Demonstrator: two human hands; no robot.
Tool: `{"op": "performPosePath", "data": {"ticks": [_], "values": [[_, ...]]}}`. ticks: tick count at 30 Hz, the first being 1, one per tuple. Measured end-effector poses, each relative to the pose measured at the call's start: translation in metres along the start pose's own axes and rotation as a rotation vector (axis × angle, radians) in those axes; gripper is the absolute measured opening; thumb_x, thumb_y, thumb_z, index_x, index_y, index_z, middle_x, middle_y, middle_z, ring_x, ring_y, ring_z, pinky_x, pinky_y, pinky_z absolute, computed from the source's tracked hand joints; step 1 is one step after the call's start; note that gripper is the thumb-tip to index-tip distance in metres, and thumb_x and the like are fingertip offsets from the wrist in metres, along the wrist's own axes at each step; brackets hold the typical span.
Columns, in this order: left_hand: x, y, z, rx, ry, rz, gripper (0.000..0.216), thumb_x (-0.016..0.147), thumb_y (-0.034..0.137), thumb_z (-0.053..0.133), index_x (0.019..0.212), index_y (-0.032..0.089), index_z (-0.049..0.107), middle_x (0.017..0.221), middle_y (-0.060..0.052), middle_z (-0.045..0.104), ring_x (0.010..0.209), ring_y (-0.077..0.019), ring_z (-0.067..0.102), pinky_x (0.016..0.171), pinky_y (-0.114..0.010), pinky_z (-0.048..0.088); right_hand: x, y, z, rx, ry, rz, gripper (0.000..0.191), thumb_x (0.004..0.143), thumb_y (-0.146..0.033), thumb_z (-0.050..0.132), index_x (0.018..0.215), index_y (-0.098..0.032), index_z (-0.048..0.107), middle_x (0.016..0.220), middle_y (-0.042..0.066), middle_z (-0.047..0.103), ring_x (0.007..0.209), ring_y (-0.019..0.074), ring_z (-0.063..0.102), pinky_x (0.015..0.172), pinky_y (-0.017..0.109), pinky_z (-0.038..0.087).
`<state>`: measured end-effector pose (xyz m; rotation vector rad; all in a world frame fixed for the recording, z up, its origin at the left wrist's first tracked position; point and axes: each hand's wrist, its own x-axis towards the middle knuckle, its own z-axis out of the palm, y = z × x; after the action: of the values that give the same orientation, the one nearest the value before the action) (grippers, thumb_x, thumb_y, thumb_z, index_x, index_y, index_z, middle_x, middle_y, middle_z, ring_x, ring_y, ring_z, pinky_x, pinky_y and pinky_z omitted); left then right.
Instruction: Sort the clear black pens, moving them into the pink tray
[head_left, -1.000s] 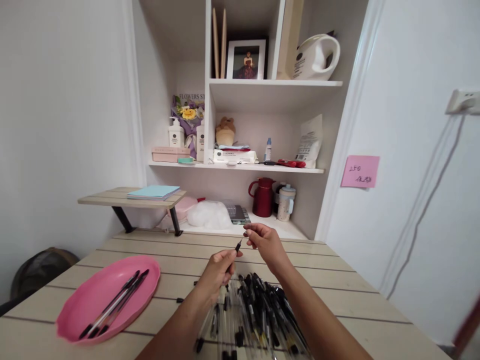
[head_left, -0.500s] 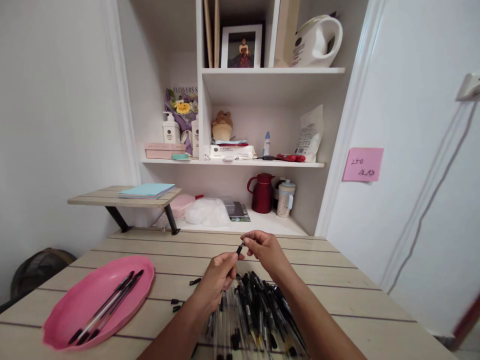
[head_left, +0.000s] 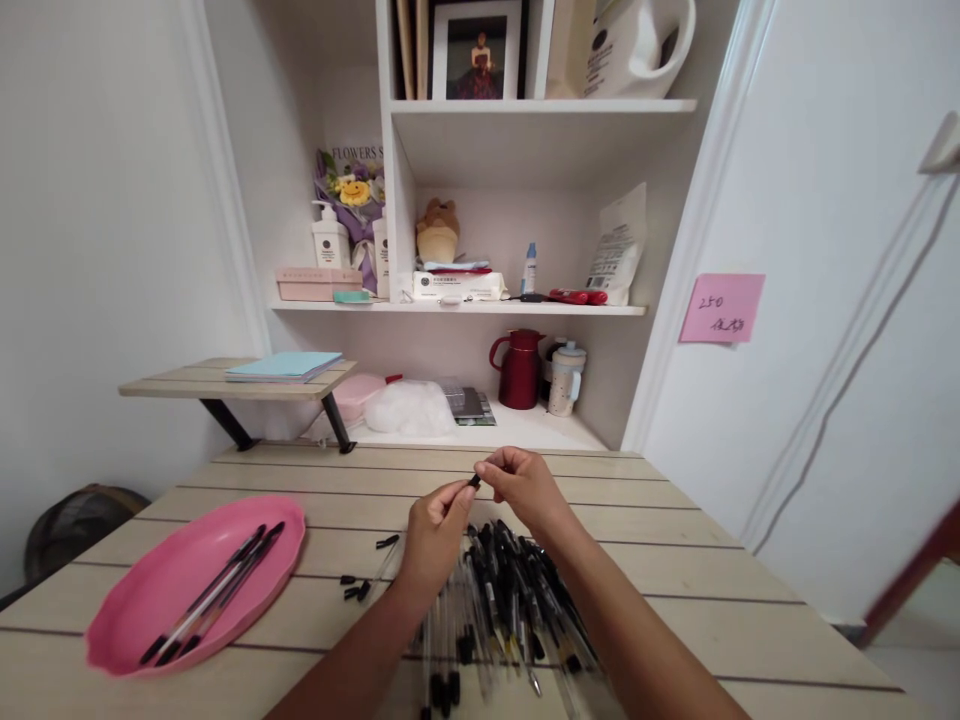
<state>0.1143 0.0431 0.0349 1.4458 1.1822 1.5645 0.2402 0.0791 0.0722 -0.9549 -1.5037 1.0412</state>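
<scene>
My left hand point(head_left: 433, 527) is closed around a pen, whose black end point(head_left: 474, 481) sticks up between both hands. My right hand point(head_left: 520, 484) pinches that black end with its fingertips. Both hands hover above a heap of clear pens with black caps point(head_left: 504, 600) on the pale wooden table point(head_left: 675, 600). A pink oval tray point(head_left: 196, 584) at the left holds a few pens point(head_left: 217, 592). Small loose black pen parts point(head_left: 360, 585) lie on the table left of my left hand.
A low wooden riser point(head_left: 238, 379) with a light blue book stands at the table's back left. Behind are white shelves with a red jug point(head_left: 517, 368), a cup, bottles, a bouquet and a framed photo. A pink sticky note point(head_left: 721, 308) hangs on the right wall.
My right hand came down to the pen's black end and closed on it. My view tilted down a little, so the shelves sit higher in the picture.
</scene>
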Motion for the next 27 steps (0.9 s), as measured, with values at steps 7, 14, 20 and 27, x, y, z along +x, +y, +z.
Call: {"op": "performPosePath", "data": {"ticks": [7,14,20,27], "values": [[-0.004,0.003,0.004,-0.310,-0.164,-0.251,0.032,0.072,0.046,0.053,0.073,0.014,0.057,0.047,0.005,0.042,0.034,-0.0031,0.024,0.035,-0.019,0.013,-0.007,-0.015,-0.007,0.170,-0.177,-0.036,0.027,0.066,-0.037,0.062,0.079,-0.014,0.060,0.060,0.000,0.059,0.056,0.0112,0.054,0.057,0.024,0.040],[-0.007,0.004,0.005,-0.385,-0.223,-0.284,0.031,0.073,0.045,0.052,0.078,0.014,0.055,0.047,0.007,0.041,0.032,-0.0017,0.022,0.034,-0.018,0.011,-0.008,-0.012,-0.006,0.295,-0.168,-0.008,0.024,0.061,-0.035,0.068,0.066,-0.014,0.058,0.058,0.000,0.059,0.055,0.0110,0.052,0.057,0.026,0.040],[-0.008,0.003,0.006,-0.409,-0.222,-0.299,0.030,0.074,0.044,0.052,0.076,0.014,0.054,0.047,0.007,0.041,0.032,-0.0013,0.022,0.035,-0.019,0.011,-0.007,-0.009,-0.007,0.335,-0.205,0.007,0.021,0.057,-0.031,0.071,0.061,-0.014,0.059,0.060,0.000,0.060,0.052,0.0092,0.050,0.058,0.026,0.039],[-0.009,0.003,0.006,-0.399,-0.211,-0.304,0.031,0.072,0.046,0.054,0.067,0.015,0.050,0.046,0.007,0.041,0.032,-0.0013,0.023,0.035,-0.019,0.011,-0.007,-0.006,-0.006,0.376,-0.252,0.067,0.026,0.060,-0.034,0.069,0.075,-0.014,0.064,0.069,0.002,0.062,0.059,0.0103,0.052,0.063,0.027,0.041]]}}
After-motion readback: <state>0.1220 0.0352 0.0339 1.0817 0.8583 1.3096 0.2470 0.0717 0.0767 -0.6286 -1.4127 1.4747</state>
